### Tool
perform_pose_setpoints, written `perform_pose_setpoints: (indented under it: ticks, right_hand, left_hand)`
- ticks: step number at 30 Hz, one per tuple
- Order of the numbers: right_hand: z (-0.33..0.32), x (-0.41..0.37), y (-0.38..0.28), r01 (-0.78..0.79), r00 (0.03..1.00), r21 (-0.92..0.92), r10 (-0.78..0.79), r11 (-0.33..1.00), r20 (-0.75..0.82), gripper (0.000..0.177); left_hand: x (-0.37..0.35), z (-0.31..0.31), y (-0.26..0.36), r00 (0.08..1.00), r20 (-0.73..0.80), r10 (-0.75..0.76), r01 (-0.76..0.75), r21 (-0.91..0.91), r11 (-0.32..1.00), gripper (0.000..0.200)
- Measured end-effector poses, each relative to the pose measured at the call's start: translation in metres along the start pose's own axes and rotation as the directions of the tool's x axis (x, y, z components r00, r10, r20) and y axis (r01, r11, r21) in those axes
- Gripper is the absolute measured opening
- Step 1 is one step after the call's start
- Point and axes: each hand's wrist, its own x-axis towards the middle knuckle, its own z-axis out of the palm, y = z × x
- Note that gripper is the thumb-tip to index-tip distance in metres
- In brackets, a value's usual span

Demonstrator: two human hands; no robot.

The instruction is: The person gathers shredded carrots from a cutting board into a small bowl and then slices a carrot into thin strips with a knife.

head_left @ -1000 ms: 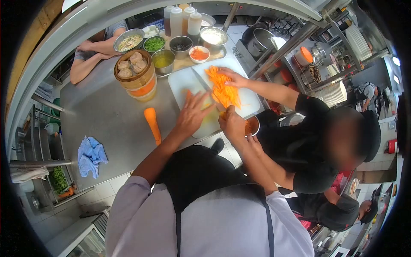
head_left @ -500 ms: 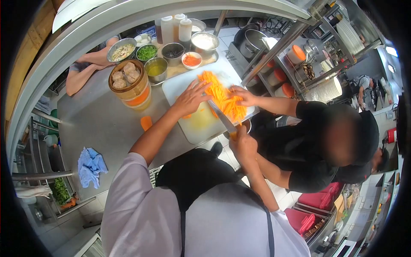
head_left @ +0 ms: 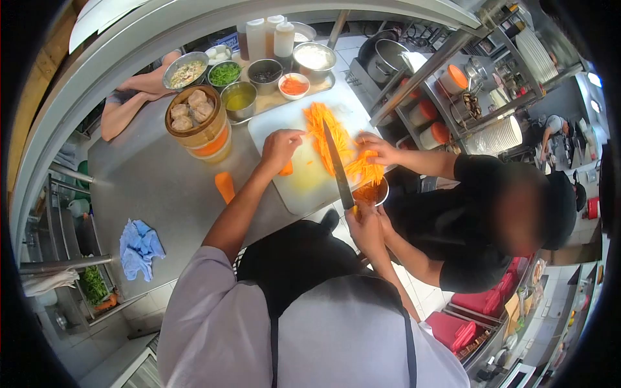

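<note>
My right hand grips the yellow handle of a kitchen knife, its long blade pointing away across the cutting board. Shredded carrot is heaped on the white cutting board, beside and beyond the blade. My left hand is closed over the board's left part, its fingers curled left of the heap; what they hold, if anything, is hidden. Just under it lies a carrot piece. A co-worker's hand touches the shreds at the right. Below the board's edge is a metal bowl with carrot in it.
Left of the board stand a bamboo steamer with dumplings and a carrot piece. A blue cloth lies on the steel table. Ingredient bowls and squeeze bottles line the back. The co-worker stands close at right.
My left hand has drawn back from the carrot and its fingers have curled in. The knife blade has swung upright across the heap. The co-worker's hand has gathered shreds toward the bowl, now more visible.
</note>
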Motion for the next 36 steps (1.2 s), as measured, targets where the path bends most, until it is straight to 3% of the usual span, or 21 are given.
perform_pose_setpoints:
  ticks: [2, 5, 9, 12, 15, 17, 20, 21, 23, 24, 27, 29, 31, 34, 36]
  right_hand:
    - [0.032, 0.008, 0.035, -0.035, 0.999, 0.068, 0.033, 0.997, 0.024, 0.033]
    - [0.043, 0.026, 0.018, -0.032, 0.987, -0.005, 0.033, 0.999, 0.156, 0.035]
    - [0.078, 0.056, 0.040, 0.010, 0.969, 0.094, -0.033, 0.996, 0.246, 0.031]
    - [0.073, 0.073, 0.041, -0.197, 0.930, 0.184, 0.124, 0.963, 0.346, 0.027]
    - [0.078, 0.074, 0.038, 0.128, 0.991, -0.097, -0.123, 0.987, 0.057, 0.025]
    - [0.065, 0.066, 0.016, 0.171, 0.984, -0.124, -0.163, 0.977, 0.068, 0.024]
    - [0.071, 0.060, 0.006, 0.182, 0.981, -0.118, -0.173, 0.976, 0.084, 0.023]
    - [0.076, 0.058, 0.006, 0.173, 0.982, -0.108, -0.164, 0.979, 0.092, 0.023]
    - [0.086, 0.057, 0.011, 0.194, 0.978, -0.113, -0.182, 0.975, 0.102, 0.021]
    - [0.092, 0.057, 0.017, 0.206, 0.975, -0.106, -0.194, 0.973, 0.111, 0.021]
    - [0.099, 0.056, 0.022, 0.205, 0.972, -0.166, -0.181, 0.965, 0.150, 0.020]
    - [0.094, 0.054, 0.017, 0.209, 0.972, -0.170, -0.186, 0.963, 0.143, 0.021]
    - [0.095, 0.052, 0.015, 0.206, 0.972, -0.211, -0.175, 0.956, 0.156, 0.022]
    - [0.093, 0.051, 0.019, 0.211, 0.968, -0.212, -0.174, 0.954, 0.181, 0.021]
    - [0.107, 0.055, 0.028, 0.227, 0.969, -0.250, -0.193, 0.941, 0.153, 0.021]
  left_hand:
    - [-0.014, 0.004, -0.006, 0.972, -0.233, -0.014, 0.010, -0.022, 1.000, 0.031]
    - [-0.044, 0.003, -0.007, 0.918, -0.389, 0.081, 0.000, 0.202, 0.979, 0.041]
    - [-0.084, 0.005, 0.019, 0.955, -0.289, -0.067, 0.122, 0.179, 0.976, 0.059]
    - [-0.092, 0.004, 0.024, 0.968, -0.193, -0.159, 0.185, 0.121, 0.975, 0.068]
    - [-0.096, 0.005, 0.022, 0.975, -0.152, -0.165, 0.184, 0.123, 0.975, 0.070]
    - [-0.101, 0.003, 0.025, 0.978, -0.126, -0.167, 0.181, 0.107, 0.978, 0.069]
    - [-0.107, -0.004, 0.038, 0.954, -0.291, 0.076, 0.027, 0.333, 0.943, 0.062]
    - [-0.109, -0.014, 0.043, 0.961, -0.270, 0.062, 0.029, 0.322, 0.946, 0.060]
    - [-0.111, -0.040, 0.067, 0.974, -0.223, 0.038, 0.029, 0.292, 0.956, 0.055]
    - [-0.111, -0.057, 0.083, 0.961, -0.265, 0.077, -0.011, 0.241, 0.970, 0.039]
    - [-0.122, -0.132, 0.145, 0.887, -0.404, 0.223, -0.176, 0.149, 0.973, 0.031]
    - [-0.137, -0.185, 0.202, 0.869, -0.431, 0.244, -0.195, 0.154, 0.969, 0.031]
    - [-0.148, -0.228, 0.248, 0.787, -0.502, 0.360, -0.252, 0.271, 0.929, 0.036]
    - [-0.165, -0.271, 0.313, 0.761, -0.394, 0.515, -0.258, 0.545, 0.798, 0.031]
    - [-0.199, -0.280, 0.365, 0.851, -0.276, 0.447, -0.232, 0.566, 0.791, 0.028]
